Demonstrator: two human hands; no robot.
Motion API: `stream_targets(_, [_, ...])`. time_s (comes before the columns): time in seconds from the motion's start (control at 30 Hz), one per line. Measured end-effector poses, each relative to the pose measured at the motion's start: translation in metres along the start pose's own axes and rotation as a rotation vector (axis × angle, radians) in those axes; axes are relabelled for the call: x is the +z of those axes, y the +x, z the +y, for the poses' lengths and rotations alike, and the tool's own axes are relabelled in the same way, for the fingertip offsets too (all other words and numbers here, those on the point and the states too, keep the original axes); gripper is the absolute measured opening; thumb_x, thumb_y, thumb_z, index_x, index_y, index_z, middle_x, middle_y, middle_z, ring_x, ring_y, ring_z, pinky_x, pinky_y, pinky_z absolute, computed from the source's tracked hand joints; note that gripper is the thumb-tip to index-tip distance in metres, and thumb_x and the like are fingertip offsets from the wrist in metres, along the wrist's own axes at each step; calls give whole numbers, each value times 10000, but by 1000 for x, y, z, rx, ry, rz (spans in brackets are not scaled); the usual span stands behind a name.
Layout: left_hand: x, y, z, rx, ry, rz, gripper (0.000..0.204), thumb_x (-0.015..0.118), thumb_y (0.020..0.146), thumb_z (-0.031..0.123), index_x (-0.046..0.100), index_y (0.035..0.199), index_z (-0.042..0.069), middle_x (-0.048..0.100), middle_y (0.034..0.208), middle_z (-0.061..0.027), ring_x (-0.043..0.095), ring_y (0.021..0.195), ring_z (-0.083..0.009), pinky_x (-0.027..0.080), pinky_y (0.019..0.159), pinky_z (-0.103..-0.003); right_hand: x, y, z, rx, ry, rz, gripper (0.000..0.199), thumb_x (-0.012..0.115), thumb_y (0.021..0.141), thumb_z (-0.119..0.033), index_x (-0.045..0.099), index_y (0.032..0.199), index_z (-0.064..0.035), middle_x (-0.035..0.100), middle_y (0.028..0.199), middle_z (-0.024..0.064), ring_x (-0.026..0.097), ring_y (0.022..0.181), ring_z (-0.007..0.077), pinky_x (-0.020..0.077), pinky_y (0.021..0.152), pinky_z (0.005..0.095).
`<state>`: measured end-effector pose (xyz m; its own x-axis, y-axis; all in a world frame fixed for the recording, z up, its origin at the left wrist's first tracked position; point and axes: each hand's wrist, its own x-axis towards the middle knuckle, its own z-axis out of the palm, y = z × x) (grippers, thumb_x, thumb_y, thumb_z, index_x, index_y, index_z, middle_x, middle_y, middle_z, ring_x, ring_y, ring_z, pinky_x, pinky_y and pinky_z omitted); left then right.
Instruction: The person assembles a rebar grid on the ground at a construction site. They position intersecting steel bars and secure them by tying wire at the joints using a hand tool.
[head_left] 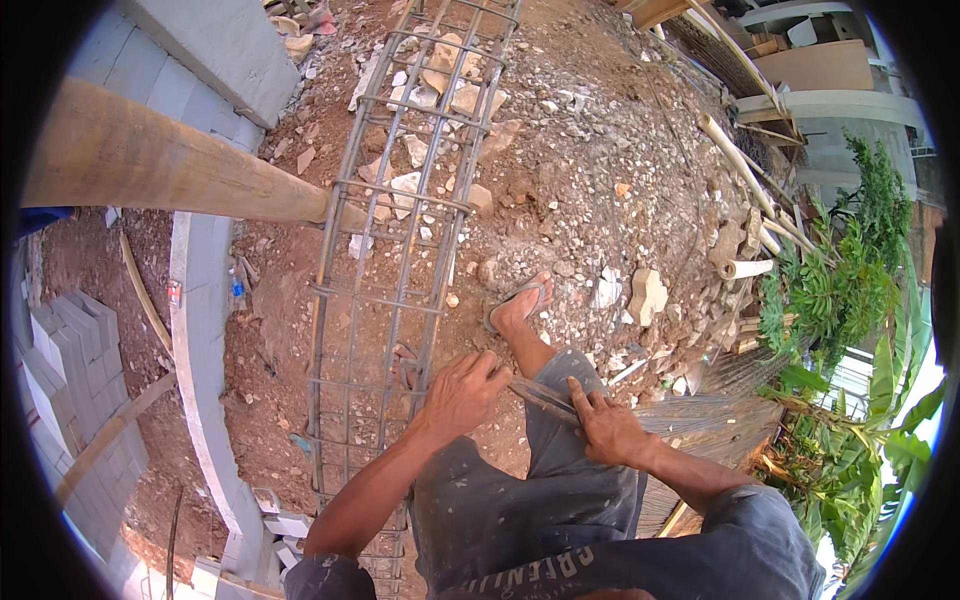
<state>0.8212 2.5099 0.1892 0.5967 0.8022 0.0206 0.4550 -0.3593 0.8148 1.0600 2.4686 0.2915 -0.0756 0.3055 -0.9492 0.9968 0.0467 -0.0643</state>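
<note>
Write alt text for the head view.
Seen from above, a person's left hand grips a long rebar cage lying on rubble-strewn dirt, while the right hand holds a thin metal tool beside it. A sandalled foot rests on the ground.

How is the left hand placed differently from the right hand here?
The left hand is closed around a bar of the steel rebar cage, while the right hand lies flatter on the knee, fingers pinching a thin metal tool. The left hand reaches further forward; the right hand stays nearer the body. Both touch that tool's ends.

One rebar cage (390,250), two hands (540,415), perhaps.
</note>
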Motion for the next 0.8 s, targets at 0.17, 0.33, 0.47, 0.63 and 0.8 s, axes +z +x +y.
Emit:
stream_targets(0.17, [7, 55, -42, -17, 110, -38, 283, 645, 704, 42, 587, 981, 48, 530, 937, -133, 590, 889, -313, 494, 730, -417, 21, 41, 69, 231, 26, 191, 830, 652, 801, -218, 217, 1459, 43, 528, 1183, 257, 512, 1141, 416, 436, 962, 473])
stream_targets(0.33, [6, 109, -97, -220, 252, 83, 226, 636, 762, 50, 590, 984, 46, 547, 938, -146, 594, 898, -342, 494, 728, -431, 18, 82, 162, 402, 115, 372, 578, 653, 776, -141, 432, 1280, 38, 511, 1164, 235, 474, 1156, 403, 435, 962, 466])
stream_targets(0.47, [4, 182, -117, -316, 207, 267, 172, 622, 819, 65, 594, 986, 41, 564, 910, -155, 594, 880, -367, 489, 743, -447, 40, 93, 231, 635, 399, 478, 523, 631, 780, -110, 451, 1246, 47, 518, 1191, 304, 510, 1132, 475, 451, 926, 504])
stream_targets(0.63, [18, 301, -153, -132, 309, 357, 150, 613, 847, 92, 597, 985, 35, 589, 943, -152, 582, 952, -365, 457, 822, -474, 106, 96, 300, 665, 613, 470, 440, 628, 781, -95, 484, 1162, 71, 628, 930, 315, 604, 935, 483, 482, 818, 497])
stream_targets(0.8, [20, 388, -228, 74, 526, 53, 179, 586, 826, 107, 608, 994, 51, 622, 1014, -139, 584, 1032, -332, 455, 858, -464, 168, 104, 326, 474, 844, 143, 335, 579, 798, -130, 525, 1108, -15, 635, 904, 255, 649, 835, 406, 506, 688, 474])
